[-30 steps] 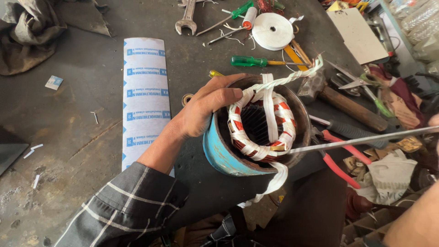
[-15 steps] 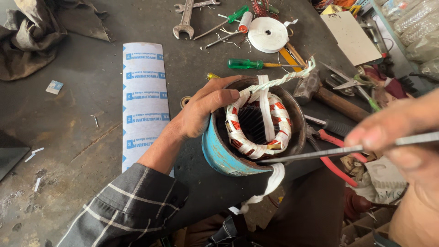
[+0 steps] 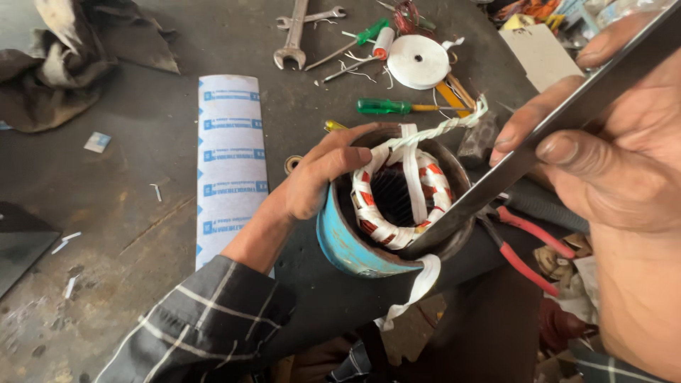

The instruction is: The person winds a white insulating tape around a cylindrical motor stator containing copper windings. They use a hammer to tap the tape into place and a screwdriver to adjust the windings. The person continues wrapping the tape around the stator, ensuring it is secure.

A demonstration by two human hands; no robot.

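grey dusty workbench [image 3: 142,206], left grip [image 3: 312,181] clasping blue stator [image 3: 355,245], right grip [image 3: 603,163] pinching metal blade [image 3: 496,181]

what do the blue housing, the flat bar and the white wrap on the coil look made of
Housing: likely metal, painted blue, with chipped, rusty brown rim. Bar in the right hand: probably steel, bare grey with a dull sheen and straight edges. Wrap: looks like woven cotton tape, matte white, with a limp loose end hanging.
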